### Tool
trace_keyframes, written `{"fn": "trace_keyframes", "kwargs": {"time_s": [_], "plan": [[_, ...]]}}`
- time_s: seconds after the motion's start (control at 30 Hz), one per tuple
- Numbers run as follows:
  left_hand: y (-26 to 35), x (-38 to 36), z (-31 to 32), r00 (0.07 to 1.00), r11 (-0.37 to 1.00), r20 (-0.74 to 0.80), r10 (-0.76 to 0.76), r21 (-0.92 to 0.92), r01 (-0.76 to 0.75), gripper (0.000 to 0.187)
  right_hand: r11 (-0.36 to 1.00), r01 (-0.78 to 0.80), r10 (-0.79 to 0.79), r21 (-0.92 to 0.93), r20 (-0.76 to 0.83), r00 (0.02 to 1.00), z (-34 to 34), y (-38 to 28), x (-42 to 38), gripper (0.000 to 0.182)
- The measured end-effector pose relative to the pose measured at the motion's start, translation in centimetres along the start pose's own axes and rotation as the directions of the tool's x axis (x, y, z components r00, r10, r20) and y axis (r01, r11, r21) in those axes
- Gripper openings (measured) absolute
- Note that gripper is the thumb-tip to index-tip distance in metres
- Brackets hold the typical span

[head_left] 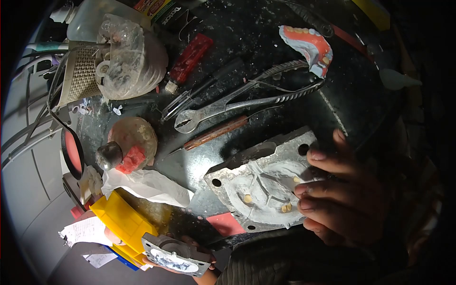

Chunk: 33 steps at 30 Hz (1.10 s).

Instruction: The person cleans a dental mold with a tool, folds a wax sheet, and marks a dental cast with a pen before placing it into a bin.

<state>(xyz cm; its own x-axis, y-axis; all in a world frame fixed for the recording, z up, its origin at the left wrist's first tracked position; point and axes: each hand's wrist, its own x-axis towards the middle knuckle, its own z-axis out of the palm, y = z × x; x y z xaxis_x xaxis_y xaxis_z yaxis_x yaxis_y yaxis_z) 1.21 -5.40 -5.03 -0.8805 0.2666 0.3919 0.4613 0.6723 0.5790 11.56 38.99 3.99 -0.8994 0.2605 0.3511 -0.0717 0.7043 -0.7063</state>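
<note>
Resting loosely open, right hand (pixel 349 194) has its fingers apart and part-bent over the 3 o'clock edge of the large metal block (pixel 285 154); how firmly they press, cannot tell. Clock below is centred on that block, 12 at top of view.

Block lies on the dark bench (pixel 361 107), faced with grey-white plaster (pixel 259 178); a few yellowish teeth (pixel 247 198) sit in it. Bolt-type holes at its corners.

Left hand (pixel 208 274), at 7, is closed round a smaller metal block (pixel 164 246), tilted, white-and-grey fill facing out. Most of that palm is hidden behind it.

Pink sheet (pixel 225 224) just beside the large block at 8. Wood-handled tool (pixel 216 133) near it at 10:30, point toward 9. Pliers (pixel 237 99) past that at 11, handles spread. White rod (pixel 335 114) at 1:30.

Further out: pink-and-white denture (pixel 306 40) between 12 and 1, just beside the pliers' handle ends. Crumpled white paper (pixel 147 185) at 9. Round tub (pixel 147 130) with a pink lump (pixel 131 159) against it, between 9 and 10. Red-handled item (pixel 190 57) at 11.

Farthest: yellow bin (pixel 121 216) at 8:30, cloudy plastic bag (pixel 128 61) at 10:30.
</note>
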Motion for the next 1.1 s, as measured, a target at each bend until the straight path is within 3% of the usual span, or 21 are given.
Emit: {"fn": "trace_keyframes", "kwargs": {"time_s": [0.3, 0.47, 0.63, 0.7, 0.73, 0.8, 0.83, 0.9, 0.93, 0.97, 1.0, 1.03, 1.07, 1.1], "plan": [[0.9, -0.6, 0.3, 0.996, 0.967, -0.086, -0.014, 0.251, 0.035, 0.091, 0.994, 0.042, -0.048, -0.1, -0.054, 0.997, 0.8, -0.2, -0.5, 0.018], [1.3, 0.2, 0.0, 1.0, 0.983, 0.004, 0.005, 0.184, -0.006, 0.105, 0.983, 0.082, -0.092, -0.164, -0.06, 0.994, 1.2, -0.2, -0.6, 0.019], [1.1, -0.1, -0.8, 0.994, 0.978, 0.097, 0.055, 0.195, -0.074, 0.117, 0.987, 0.073, -0.096, -0.14, -0.166, 0.982, 2.0, -0.2, -0.8, 0.018], [-1.5, -1.9, -2.8, 0.988, 0.929, 0.149, -0.051, 0.371, -0.008, 0.13, 0.987, 0.078, -0.101, -0.137, -0.171, 0.98, 2.1, -0.1, -0.7, 0.018], [0.6, -0.5, -1.4, 0.988, 0.929, 0.148, -0.049, 0.37, -0.009, 0.13, 0.988, 0.084, -0.107, -0.131, -0.175, 0.979, 2.2, -0.1, -0.7, 0.018], [6.7, 3.3, 2.4, 0.98, 0.982, 0.109, 0.165, 0.07, -0.173, 0.083, 0.985, 0.113, -0.133, -0.132, -0.156, 0.979, 2.0, 0.1, -0.9, 0.018], [5.9, 2.8, 2.1, 0.98, 0.982, 0.105, 0.167, 0.07, -0.175, 0.083, 0.981, 0.143, -0.161, -0.129, -0.136, 0.978, 2.0, 0.2, -1.0, 0.018], [1.7, 0.6, 0.4, 0.994, 0.995, -0.077, -0.074, 0.059, 0.079, 0.081, 0.983, 0.149, -0.166, -0.108, -0.181, 0.969, 2.5, 0.4, -1.2, 0.017], [-1.3, -0.7, -1.5, 0.994, 0.995, -0.078, -0.073, 0.061, 0.078, 0.081, 0.984, 0.154, -0.169, -0.085, -0.224, 0.96, 2.7, 0.5, -1.3, 0.017], [-4.7, -2.0, -4.0, 0.918, 0.905, -0.048, -0.394, -0.196, 0.378, 0.08, 0.984, 0.154, -0.17, -0.084, -0.225, 0.96, 2.7, 0.5, -1.3, 0.017], [-4.6, -1.3, -4.2, 0.751, 0.666, 0.062, -0.657, -0.419, 0.617, 0.08, 0.986, 0.144, -0.161, -0.089, -0.221, 0.962, 2.7, 0.5, -1.4, 0.017], [-4.4, -1.5, -3.5, 0.752, 0.667, 0.062, -0.657, -0.417, 0.617, 0.08, 0.987, 0.134, -0.151, -0.094, -0.217, 0.964, 2.6, 0.4, -1.4, 0.018], [-4.2, -1.9, -2.2, 0.899, 0.86, -0.048, -0.435, -0.317, 0.399, 0.079, 0.987, 0.133, -0.151, -0.093, -0.219, 0.964, 2.6, 0.4, -1.5, 0.018], [-3.2, -1.6, -1.2, 0.978, 0.972, -0.124, -0.168, -0.187, 0.143, 0.078, 0.987, 0.132, -0.148, -0.089, -0.215, 0.965, 2.6, 0.4, -1.5, 0.018]]}}
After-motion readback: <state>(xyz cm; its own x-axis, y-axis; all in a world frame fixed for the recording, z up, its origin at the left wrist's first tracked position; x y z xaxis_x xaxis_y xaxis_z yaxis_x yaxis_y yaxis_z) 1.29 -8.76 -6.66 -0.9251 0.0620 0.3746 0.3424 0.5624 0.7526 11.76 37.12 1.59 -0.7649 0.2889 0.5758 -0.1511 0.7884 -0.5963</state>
